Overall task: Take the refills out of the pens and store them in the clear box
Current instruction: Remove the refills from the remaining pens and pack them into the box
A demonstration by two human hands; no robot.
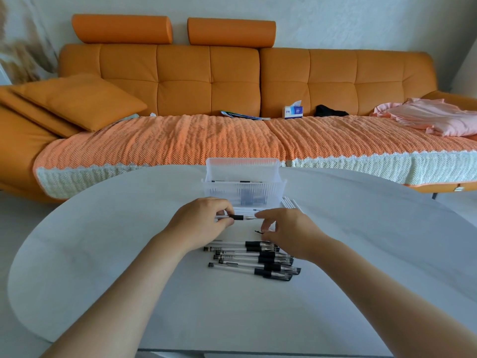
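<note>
Mid-step: the left hand (204, 220) gripped one pen (238, 217) by the barrel just in front of the clear box (222, 192), the right hand (286, 233) pinched its tip end, so next, I reckoned, came unscrewing & drawing out the refill, w/ more pens (258, 259) piled on the surface (129, 254).

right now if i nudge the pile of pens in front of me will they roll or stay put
The pile of pens would probably scatter rather than move as one, since they lie loosely crossed. Their round barrels look apt to roll on the smooth table, though overlapping neighbours may stop them quickly.
</note>
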